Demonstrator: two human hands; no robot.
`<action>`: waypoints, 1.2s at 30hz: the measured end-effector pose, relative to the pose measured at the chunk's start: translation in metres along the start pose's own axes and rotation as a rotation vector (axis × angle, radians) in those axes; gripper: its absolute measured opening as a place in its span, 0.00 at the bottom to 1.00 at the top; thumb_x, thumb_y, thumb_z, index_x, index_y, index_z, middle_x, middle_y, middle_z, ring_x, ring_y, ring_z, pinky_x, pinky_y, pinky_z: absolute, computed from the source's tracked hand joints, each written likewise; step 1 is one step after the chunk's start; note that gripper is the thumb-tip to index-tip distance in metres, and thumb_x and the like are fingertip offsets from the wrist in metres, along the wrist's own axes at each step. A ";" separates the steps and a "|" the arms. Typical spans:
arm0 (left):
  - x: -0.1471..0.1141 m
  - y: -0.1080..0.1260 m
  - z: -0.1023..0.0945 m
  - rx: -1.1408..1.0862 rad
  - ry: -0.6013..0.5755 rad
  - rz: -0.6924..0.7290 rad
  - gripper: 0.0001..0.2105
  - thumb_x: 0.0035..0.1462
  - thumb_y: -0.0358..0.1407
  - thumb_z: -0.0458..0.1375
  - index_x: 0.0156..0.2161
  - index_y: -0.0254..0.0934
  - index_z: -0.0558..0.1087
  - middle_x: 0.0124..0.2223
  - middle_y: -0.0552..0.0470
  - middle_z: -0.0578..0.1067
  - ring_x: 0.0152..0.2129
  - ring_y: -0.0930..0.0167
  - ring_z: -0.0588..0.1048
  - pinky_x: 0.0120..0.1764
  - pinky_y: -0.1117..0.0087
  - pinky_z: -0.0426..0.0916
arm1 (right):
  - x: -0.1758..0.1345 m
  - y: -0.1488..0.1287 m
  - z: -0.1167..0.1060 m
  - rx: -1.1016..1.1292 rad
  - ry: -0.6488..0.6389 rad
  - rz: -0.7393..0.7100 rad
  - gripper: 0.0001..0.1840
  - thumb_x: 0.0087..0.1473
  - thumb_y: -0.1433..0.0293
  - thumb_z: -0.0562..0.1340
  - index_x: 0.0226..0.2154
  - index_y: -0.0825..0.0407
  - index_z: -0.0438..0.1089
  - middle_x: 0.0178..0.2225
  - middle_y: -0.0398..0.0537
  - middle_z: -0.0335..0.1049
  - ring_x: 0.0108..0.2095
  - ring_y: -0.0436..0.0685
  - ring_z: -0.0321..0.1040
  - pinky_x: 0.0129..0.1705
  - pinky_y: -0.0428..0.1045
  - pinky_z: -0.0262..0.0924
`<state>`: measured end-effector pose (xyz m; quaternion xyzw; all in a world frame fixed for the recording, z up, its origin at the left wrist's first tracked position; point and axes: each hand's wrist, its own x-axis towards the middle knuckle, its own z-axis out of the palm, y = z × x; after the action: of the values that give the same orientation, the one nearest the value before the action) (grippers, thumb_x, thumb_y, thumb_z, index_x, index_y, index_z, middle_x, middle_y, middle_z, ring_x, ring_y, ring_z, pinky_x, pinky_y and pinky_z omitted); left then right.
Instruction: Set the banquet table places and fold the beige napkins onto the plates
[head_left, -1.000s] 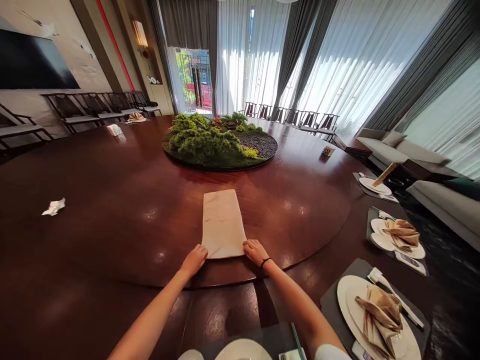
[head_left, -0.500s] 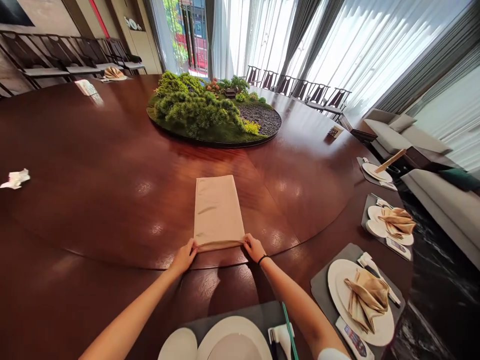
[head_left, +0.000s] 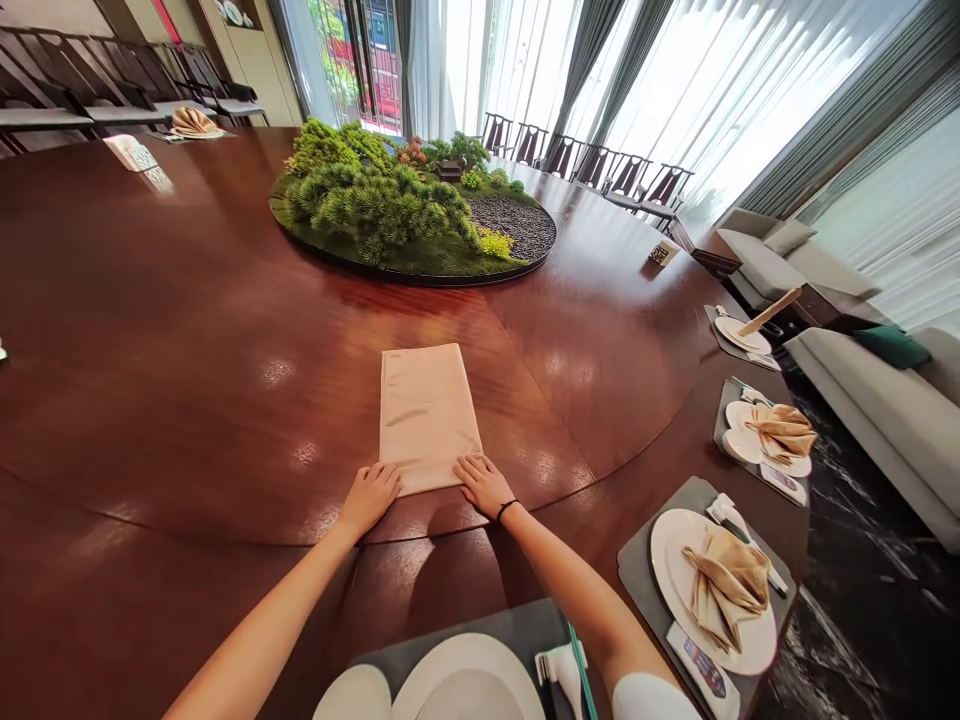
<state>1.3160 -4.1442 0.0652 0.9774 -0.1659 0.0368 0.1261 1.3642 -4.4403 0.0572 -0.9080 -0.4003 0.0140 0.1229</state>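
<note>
A beige cloth napkin, folded into a long rectangle, lies on the dark red-brown wooden table. My left hand rests flat over its near left corner, fingers stretched out. On the near right corner lies my right hand, fingers spread, with a dark band on the wrist. Both palms face down, pressing on the cloth. Below them, at the table's near edge, a white plate and a smaller white dish sit on a grey placemat.
Place settings with folded gold napkins run along the right edge. A miniature garden stands at the table's centre. A small sign is at the far right. Sofas and chairs stand around the table.
Both hands have gone from pinching the napkin's near corners to lying flat on them. The near edge's raised fold now lies flatter. The view has shifted slightly.
</note>
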 end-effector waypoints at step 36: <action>0.044 0.027 -0.015 0.185 -0.153 0.112 0.18 0.58 0.44 0.51 0.48 0.35 0.69 0.48 0.38 0.72 0.48 0.55 0.66 0.46 0.55 0.60 | 0.033 -0.017 -0.039 -0.193 -0.074 0.032 0.24 0.53 0.69 0.57 0.53 0.58 0.61 0.57 0.62 0.59 0.60 0.65 0.50 0.60 0.62 0.43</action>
<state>1.3476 -4.1785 0.0912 0.9740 -0.2251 -0.0156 0.0204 1.3789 -4.4139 0.1016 -0.9207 -0.3896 0.0110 0.0199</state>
